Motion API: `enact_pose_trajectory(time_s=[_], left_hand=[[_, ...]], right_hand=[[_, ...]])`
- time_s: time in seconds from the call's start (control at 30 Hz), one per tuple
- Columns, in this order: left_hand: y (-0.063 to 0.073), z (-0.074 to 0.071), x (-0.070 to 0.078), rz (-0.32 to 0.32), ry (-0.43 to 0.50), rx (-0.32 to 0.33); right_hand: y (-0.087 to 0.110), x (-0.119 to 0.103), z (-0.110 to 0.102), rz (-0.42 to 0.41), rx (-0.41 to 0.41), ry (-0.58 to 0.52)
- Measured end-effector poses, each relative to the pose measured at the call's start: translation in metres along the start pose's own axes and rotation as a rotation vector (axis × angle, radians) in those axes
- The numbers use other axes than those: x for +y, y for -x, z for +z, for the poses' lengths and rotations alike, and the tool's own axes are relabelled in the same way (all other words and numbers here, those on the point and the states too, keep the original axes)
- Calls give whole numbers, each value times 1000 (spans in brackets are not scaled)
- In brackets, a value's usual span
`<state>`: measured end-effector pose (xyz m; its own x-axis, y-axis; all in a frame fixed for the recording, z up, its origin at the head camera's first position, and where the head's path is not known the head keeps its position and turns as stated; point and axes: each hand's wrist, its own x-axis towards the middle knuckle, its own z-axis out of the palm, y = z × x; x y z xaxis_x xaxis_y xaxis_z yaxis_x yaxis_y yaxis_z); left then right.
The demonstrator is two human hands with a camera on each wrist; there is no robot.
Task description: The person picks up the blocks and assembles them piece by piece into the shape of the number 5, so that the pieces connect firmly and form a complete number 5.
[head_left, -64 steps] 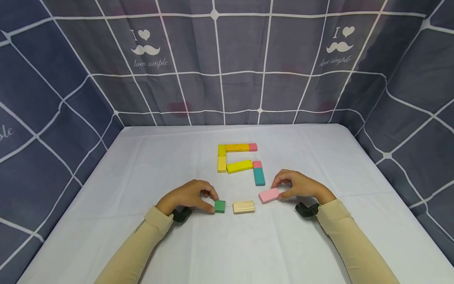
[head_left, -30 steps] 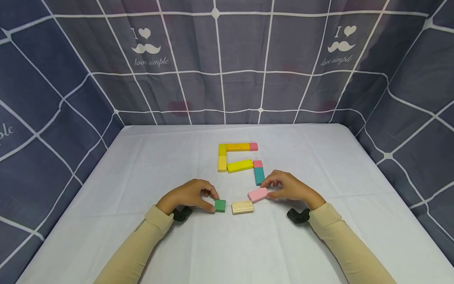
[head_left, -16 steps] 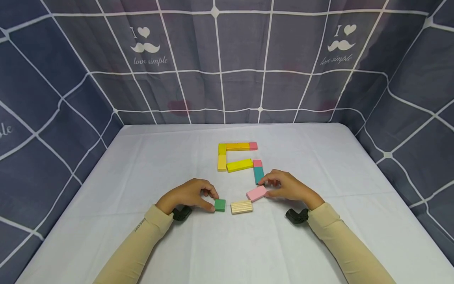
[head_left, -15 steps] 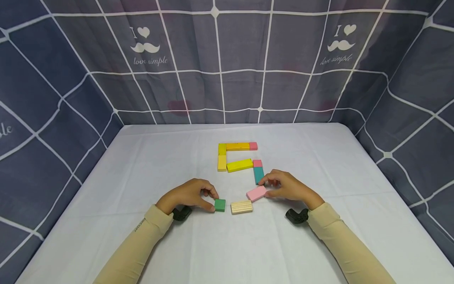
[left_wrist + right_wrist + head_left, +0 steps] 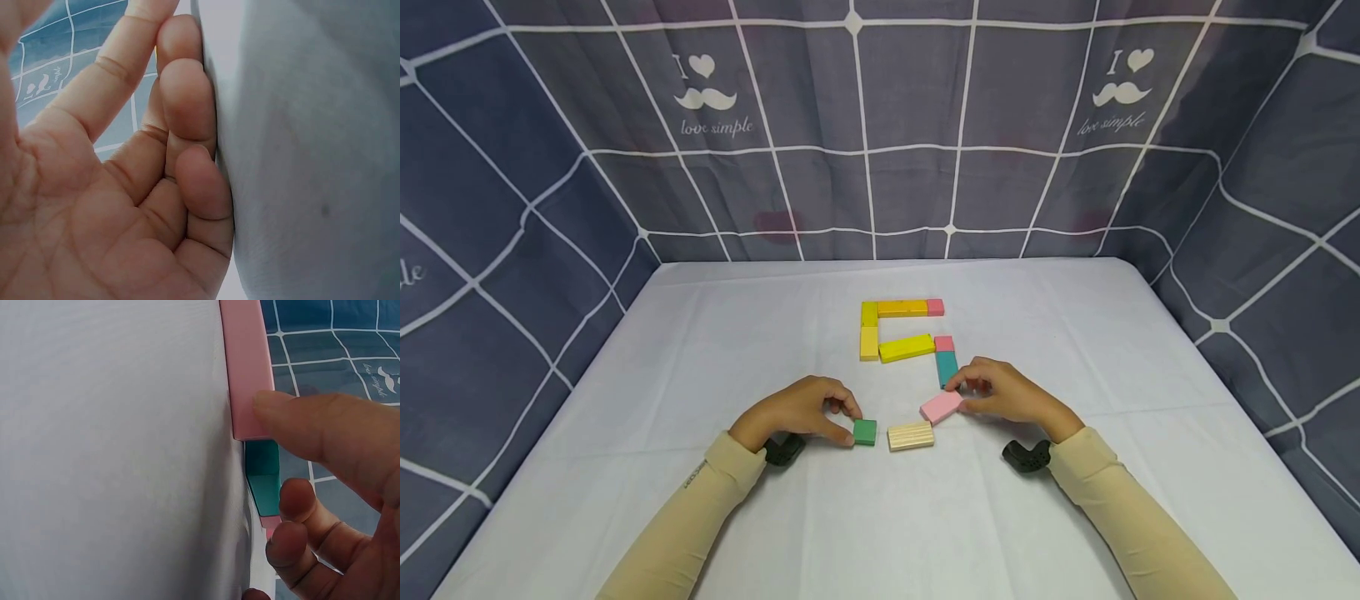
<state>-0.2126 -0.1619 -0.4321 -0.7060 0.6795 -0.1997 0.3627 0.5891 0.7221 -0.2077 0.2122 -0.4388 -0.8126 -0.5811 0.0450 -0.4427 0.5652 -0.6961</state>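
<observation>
My left hand [image 5: 808, 407] holds a small green block [image 5: 864, 432] between thumb and index finger on the table. In the left wrist view, the other fingers [image 5: 187, 100] curl against the white cloth, and the block is out of sight. My right hand [image 5: 1011, 392] pinches a pink block [image 5: 941, 407] at its right end. The right wrist view shows the thumb [image 5: 300, 419] on that end. This block lies slanted, between a teal block [image 5: 947, 369] and a ridged pale wooden block [image 5: 911, 436]. The wooden block lies between the two held blocks, a gap separating it from the green one.
Farther back are a small pink block [image 5: 943, 343], a slanted yellow block [image 5: 906, 348], two yellow blocks stacked lengthwise [image 5: 869, 331], an orange-yellow block [image 5: 902, 308] and another pink block [image 5: 935, 307]. White cloth covers the table [image 5: 737, 317]; dark checked curtains [image 5: 910, 125] stand around it.
My right hand has slid the pink block left until it reaches the wooden block's corner, which shifted slightly left. The left hand and green block have stayed put. Over the last half second, little has moved.
</observation>
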Motion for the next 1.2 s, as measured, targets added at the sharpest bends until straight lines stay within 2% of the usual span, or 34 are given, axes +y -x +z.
enact_pose_trajectory(time_s=[1.2], left_hand=[[0, -1, 0, 7, 5, 0]], right_hand=[[-1, 0, 0, 2, 3, 2]])
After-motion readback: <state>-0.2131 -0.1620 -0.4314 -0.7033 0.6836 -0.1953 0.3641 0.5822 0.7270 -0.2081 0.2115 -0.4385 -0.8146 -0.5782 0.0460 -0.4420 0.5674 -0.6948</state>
